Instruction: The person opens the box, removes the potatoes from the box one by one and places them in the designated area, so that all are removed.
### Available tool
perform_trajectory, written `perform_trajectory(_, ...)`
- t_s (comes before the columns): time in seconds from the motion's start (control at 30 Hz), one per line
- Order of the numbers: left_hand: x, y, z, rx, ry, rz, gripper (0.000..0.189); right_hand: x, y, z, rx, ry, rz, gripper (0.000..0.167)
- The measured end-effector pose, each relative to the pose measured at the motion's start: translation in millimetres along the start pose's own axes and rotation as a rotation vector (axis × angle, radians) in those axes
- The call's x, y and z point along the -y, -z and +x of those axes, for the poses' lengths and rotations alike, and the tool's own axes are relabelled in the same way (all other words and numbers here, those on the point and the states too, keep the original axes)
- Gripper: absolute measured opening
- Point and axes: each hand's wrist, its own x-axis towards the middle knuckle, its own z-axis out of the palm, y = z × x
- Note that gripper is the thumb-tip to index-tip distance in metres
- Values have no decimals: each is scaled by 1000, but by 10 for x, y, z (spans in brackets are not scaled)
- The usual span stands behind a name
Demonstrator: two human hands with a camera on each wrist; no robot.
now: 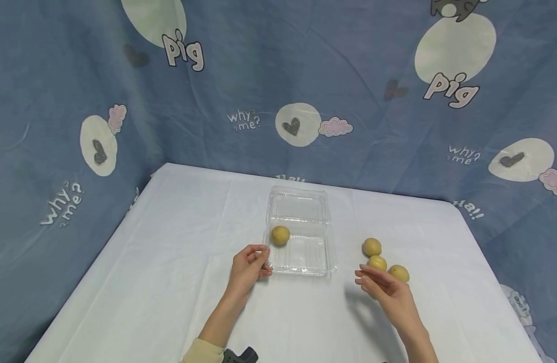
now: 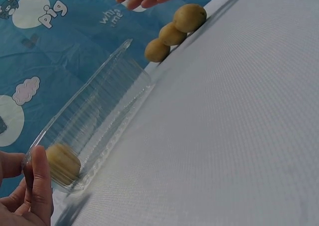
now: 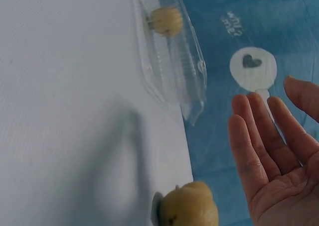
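Observation:
A clear plastic clamshell box (image 1: 302, 252) lies on the table with its lid (image 1: 298, 206) folded back. One round yellow fruit (image 1: 280, 235) sits in the box's left back corner. My left hand (image 1: 250, 267) pinches the box's left rim between thumb and fingers; the left wrist view shows the thumb (image 2: 42, 181) against the plastic. To the right of the box are three more yellow fruits, a back one (image 1: 372, 246), a middle one (image 1: 377, 262) and a right one (image 1: 399, 273). In front of them my right hand (image 1: 389, 292) hovers with loosely extended fingers, holding nothing.
A white cloth covers the table (image 1: 169, 242). Behind and at both sides hangs a blue printed curtain (image 1: 242, 75), close along the table's back edge. A dark band (image 1: 240, 355) shows at my left wrist, by a beige sleeve (image 1: 203, 351).

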Motion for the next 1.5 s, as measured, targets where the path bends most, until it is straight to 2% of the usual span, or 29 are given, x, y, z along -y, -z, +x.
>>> perform_trajectory(0.47,34,8,-4,-20,10,18,25,76,-211,217,133,92,-13,36)
perform_trajectory(0.73,5,0,-36,-23,15,17,26,133,-398,348,139,105,-115,32)
perform_trajectory(1.1,36,5,-5,-11,-7,8,26,200,-626,523,186,137,-175,31)
perform_trajectory(1.5,14,-19,14,-18,1,-7,22,165,-760,694,178,140,-245,30)
